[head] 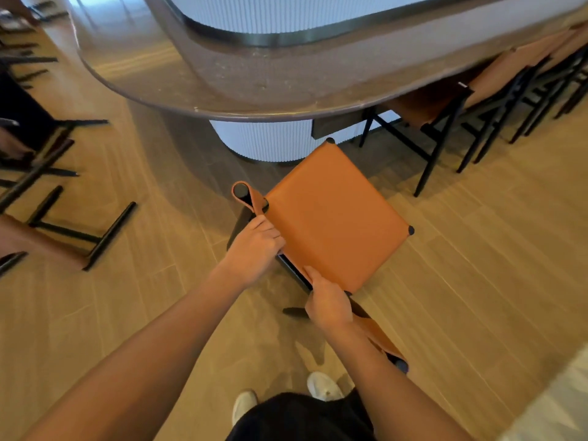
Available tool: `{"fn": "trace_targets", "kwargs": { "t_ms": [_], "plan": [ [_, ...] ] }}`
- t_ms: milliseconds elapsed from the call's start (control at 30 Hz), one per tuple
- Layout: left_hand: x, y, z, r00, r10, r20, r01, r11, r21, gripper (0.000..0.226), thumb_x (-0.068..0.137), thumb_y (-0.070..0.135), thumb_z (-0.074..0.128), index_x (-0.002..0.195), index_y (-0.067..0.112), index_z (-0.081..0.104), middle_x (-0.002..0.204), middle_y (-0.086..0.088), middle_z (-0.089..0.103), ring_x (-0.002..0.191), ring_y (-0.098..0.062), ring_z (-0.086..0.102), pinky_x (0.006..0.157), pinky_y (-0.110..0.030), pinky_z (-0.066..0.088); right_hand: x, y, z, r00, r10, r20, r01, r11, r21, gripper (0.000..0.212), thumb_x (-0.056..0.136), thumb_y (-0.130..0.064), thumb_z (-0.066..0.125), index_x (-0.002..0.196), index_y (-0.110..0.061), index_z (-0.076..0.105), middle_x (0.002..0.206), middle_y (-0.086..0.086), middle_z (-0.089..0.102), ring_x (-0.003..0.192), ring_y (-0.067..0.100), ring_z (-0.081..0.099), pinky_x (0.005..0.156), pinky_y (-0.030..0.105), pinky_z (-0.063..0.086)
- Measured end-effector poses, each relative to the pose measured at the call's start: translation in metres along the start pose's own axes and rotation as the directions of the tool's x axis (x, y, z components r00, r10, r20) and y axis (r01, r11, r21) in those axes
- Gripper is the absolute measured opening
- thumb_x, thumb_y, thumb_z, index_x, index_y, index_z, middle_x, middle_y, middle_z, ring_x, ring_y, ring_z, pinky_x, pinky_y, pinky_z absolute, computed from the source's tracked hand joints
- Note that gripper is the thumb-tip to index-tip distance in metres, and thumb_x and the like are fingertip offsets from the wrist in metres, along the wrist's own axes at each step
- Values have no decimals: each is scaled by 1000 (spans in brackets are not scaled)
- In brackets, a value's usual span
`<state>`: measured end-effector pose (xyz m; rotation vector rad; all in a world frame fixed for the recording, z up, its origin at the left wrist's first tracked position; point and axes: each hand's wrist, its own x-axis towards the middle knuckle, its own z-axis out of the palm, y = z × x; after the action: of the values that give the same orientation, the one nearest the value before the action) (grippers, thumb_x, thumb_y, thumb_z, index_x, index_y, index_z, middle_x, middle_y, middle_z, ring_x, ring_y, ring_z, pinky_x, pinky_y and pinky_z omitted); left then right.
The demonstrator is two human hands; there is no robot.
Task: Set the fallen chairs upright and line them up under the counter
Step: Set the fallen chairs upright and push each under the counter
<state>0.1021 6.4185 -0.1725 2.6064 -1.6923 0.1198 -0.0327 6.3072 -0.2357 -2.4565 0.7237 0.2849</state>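
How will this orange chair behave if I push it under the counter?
Probably light: the orange chair has a thin black frame and leather seat. The leather back gripped by the left hand and right hand may flex. On the smooth floor it should slide, possibly tipping.

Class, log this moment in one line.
left hand, right hand: grip chair back | chair: upright, outside counter | fallen chairs: floor, left | tucked chairs: right

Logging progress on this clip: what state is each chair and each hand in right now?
Held chair: upright, short of the counter.
Left hand: grips its backrest.
Right hand: grips the same backrest.
Chair at left: lying on the floor.
Chairs at right: upright, under the counter.
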Motion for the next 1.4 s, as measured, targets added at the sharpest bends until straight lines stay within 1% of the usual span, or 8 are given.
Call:
{"fn": "trace_targets", "kwargs": {
  "t_ms": [100,333,533,767,900,1000,1200,1400],
  "plan": [
    [-18,-23,3,999,25,-48,-27,999,-33,7,81,8,67,81,12,72,82,-1,69,86,-22,61,93,-29,32,-5,-25,17,998,24,-57,-26,999,-27,61,91,-8,47,146,-32,33,104,5,70,87,27,66,63,33,45],
    [-43,-51,2,998,63,-2,-63,995,-80,20,95,18,51,101,16,70,101,2,68,105,-20,54,100,-27,25,-10,-51,26,1000,21,-6,-22,994,-105,69,86,-4,48,148,-32,32,105,9,68,88,31,65,68,38,51],
    [-51,-48,4,995,82,-61,-88,991,-99,19,95,14,52,97,12,71,97,-3,69,101,-24,57,101,-30,27,-17,-52,23,999,50,19,-48,993,-104,74,85,-1,49,148,-35,31,103,9,68,89,30,64,64,37,52],
    [-69,-70,1,996,-23,-81,15,995,-95,6,75,2,71,77,8,72,77,-4,69,80,-26,63,87,-31,33,-8,-74,34,1000,-29,2,29,997,-70,59,92,-19,49,145,-40,35,115,4,67,94,26,64,69,33,48],
    [-73,-76,5,994,-84,-75,75,990,-117,13,80,1,66,89,7,72,87,-7,69,90,-28,61,96,-34,34,-5,-73,32,996,67,65,-62,996,-68,54,91,-27,50,143,-35,39,111,0,66,90,23,65,61,30,47],
    [-73,-71,10,989,-132,-68,124,986,-108,11,79,3,65,89,4,70,87,-11,68,93,-31,60,106,-41,32,0,-70,27,992,112,56,-104,987,-121,37,97,-32,42,133,-28,47,107,1,67,91,25,64,66,35,53],
    [-77,-73,15,978,-182,-105,173,981,-92,18,75,17,77,83,6,64,82,-10,62,87,-34,60,102,-50,40,19,-76,14,995,65,72,-48,976,-213,37,102,-39,35,136,-34,47,109,-1,67,90,24,64,60,33,50],
    [-101,-98,28,964,-257,-63,263,957,123,32,72,17,59,100,3,58,91,-13,55,93,-36,55,110,-50,30,37,-106,25,997,-8,82,28,968,-251,33,101,-37,35,126,-29,55,107,0,68,93,25,64,62,33,45]
  ]
}}
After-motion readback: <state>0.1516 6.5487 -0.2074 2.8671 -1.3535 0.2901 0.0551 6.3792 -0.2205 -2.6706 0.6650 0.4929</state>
